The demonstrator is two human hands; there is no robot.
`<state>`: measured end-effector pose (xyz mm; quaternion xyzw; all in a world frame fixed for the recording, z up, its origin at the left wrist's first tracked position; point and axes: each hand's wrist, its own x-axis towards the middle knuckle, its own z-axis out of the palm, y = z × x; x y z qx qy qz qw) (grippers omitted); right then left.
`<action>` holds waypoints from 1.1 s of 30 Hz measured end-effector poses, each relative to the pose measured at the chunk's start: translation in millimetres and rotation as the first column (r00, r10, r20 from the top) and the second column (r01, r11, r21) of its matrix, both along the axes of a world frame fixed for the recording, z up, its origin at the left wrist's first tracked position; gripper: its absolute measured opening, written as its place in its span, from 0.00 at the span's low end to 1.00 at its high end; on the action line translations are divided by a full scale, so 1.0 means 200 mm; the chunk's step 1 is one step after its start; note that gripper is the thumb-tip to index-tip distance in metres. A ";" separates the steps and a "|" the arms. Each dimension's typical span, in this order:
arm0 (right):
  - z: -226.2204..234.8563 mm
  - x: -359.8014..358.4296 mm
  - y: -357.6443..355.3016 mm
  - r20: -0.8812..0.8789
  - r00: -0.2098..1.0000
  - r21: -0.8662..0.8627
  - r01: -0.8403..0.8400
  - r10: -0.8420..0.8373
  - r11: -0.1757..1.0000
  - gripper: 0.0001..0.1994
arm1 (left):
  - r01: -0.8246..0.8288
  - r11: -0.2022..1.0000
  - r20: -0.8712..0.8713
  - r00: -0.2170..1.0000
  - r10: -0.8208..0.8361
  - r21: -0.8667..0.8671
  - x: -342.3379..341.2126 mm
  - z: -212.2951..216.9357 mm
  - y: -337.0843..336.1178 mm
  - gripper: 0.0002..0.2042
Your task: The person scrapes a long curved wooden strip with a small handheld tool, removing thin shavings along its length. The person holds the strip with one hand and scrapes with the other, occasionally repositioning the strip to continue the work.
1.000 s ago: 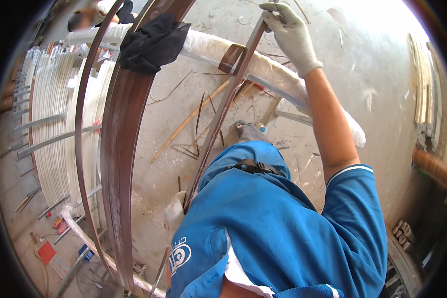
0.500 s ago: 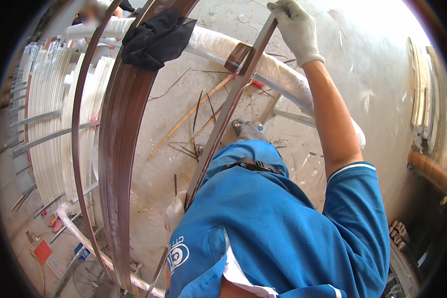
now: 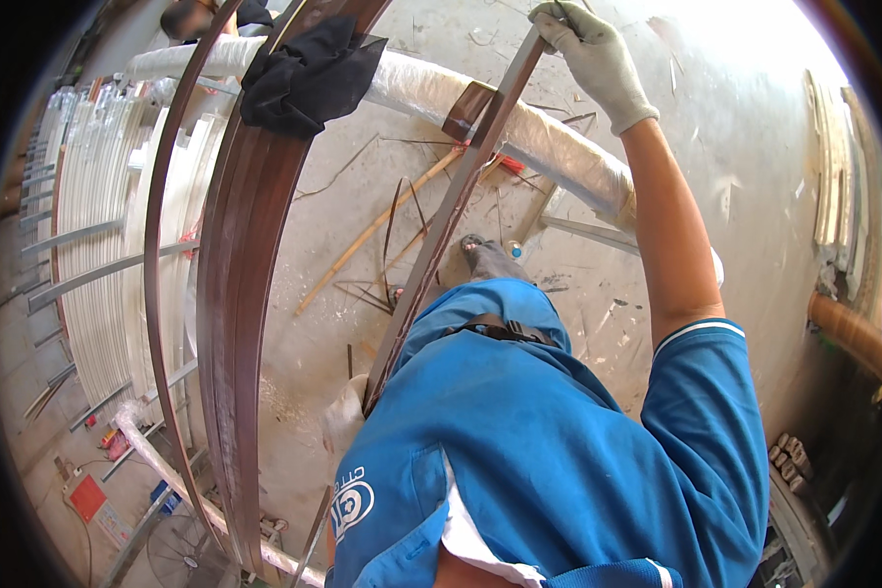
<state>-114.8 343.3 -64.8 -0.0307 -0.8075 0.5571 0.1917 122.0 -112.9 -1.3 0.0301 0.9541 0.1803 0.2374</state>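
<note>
A long dark brown metal profile (image 3: 451,220) slants across in front of me, its far end up by the wrapped crossbar and its near end beside my waist. My right hand (image 3: 593,64), in a pale work glove, is closed round the far end. At the near end, my left hand (image 3: 343,416), also gloved, grips the profile from its left side; my shirt and the profile hide part of its fingers. To the left, several similar brown profiles (image 3: 235,323) lie side by side, a black cloth (image 3: 309,78) draped over them. A thinner brown strip (image 3: 154,225) runs alongside.
A plastic-wrapped crossbar (image 3: 559,142) passes beneath the profiles, with a short brown offcut (image 3: 465,113) on it. White profiles (image 3: 98,245) are stacked on a metal rack at left. A broom (image 3: 372,235) and thin scraps lie on the floor. Another person (image 3: 186,20) is at far left.
My right hand and forearm have shifted slightly to the right, with the hand still at the profile's far end. The profile and my left hand have barely moved. The other person's head has moved a little.
</note>
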 end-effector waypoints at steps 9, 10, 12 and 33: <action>0.02 0.01 -0.04 -0.074 0.980 -0.040 0.183 -0.185 0.982 0.10 | 0.030 0.999 -0.048 0.998 -0.029 0.021 0.01 -0.01 0.01 0.17; 0.02 0.02 -0.03 -0.006 0.971 -0.139 0.235 -0.238 0.962 0.12 | 0.024 1.000 -0.049 0.999 -0.023 0.020 0.01 0.00 0.01 0.17; 0.03 0.02 -0.03 0.072 0.960 -0.185 0.279 -0.270 0.942 0.17 | 0.001 1.000 -0.035 0.999 -0.001 0.006 0.01 0.00 0.02 0.16; 0.02 0.05 -0.07 0.029 0.970 0.131 0.236 -0.241 0.963 0.17 | -0.033 0.997 0.061 0.997 0.038 -0.074 0.01 0.02 0.04 0.21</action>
